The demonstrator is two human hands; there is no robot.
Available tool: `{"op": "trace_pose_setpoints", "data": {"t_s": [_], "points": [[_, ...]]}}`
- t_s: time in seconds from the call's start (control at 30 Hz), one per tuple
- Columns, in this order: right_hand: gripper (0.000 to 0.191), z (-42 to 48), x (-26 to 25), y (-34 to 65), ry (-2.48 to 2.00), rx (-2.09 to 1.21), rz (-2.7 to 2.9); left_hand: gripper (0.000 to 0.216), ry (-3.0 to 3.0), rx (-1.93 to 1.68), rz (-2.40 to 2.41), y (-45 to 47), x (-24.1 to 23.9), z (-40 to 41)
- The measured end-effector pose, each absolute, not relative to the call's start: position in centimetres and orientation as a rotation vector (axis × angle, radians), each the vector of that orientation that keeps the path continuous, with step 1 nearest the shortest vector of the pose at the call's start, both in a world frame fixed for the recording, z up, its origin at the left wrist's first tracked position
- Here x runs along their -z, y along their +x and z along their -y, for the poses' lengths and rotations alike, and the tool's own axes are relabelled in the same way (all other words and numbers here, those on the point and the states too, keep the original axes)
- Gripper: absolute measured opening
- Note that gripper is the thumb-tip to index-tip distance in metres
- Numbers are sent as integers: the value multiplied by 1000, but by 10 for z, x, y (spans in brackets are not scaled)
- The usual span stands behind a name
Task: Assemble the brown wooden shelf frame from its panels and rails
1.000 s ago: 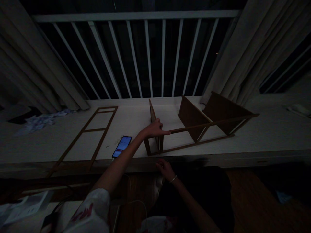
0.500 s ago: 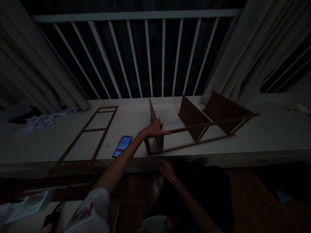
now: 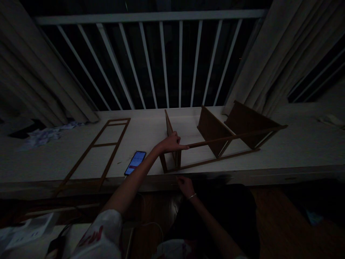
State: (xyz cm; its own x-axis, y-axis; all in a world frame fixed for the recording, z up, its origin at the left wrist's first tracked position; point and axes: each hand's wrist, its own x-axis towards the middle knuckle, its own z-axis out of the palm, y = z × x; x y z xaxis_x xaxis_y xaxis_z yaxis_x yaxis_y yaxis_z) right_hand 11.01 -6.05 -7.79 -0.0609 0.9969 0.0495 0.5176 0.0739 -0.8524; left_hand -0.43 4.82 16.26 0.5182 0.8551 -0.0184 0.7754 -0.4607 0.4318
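Setting: dim room, pale wide window ledge (image 3: pixel 67 158) before white vertical railing bars (image 3: pixel 164 61), with beige curtains (image 3: pixel 272 57) hanging at both sides.
Shelf: brown wooden shelf frame (image 3: pixel 215 144) lies on its side on the ledge, its panels standing upright, right end just beside the right curtain.
Left hand: left hand (image 3: pixel 170 143) reaches over the ledge, fingers curled on the frame's near-left corner, forefinger stretched along the upper rail.
Right hand: right hand (image 3: pixel 185 184) sits below the ledge edge, just under the frame; too dark to tell its grip.
Nearby: lit smartphone (image 3: pixel 135 162) lies left of the forearm; flat brown ladder-shaped side frame (image 3: pixel 98 149) rests further left; crumpled papers (image 3: pixel 45 133) at far left.
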Motion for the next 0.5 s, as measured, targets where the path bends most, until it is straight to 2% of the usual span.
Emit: {"op": "trace_pose_setpoints", "data": {"t_s": [0.2,0.5], "points": [[30,48,86,107,-1558,-1005,1469,47,2388,-289,-1341,-5,-161,-49],[30,43,89,102,-1583,-948,1502,45,2379,-279,-1343,-5,-160,-50]]}}
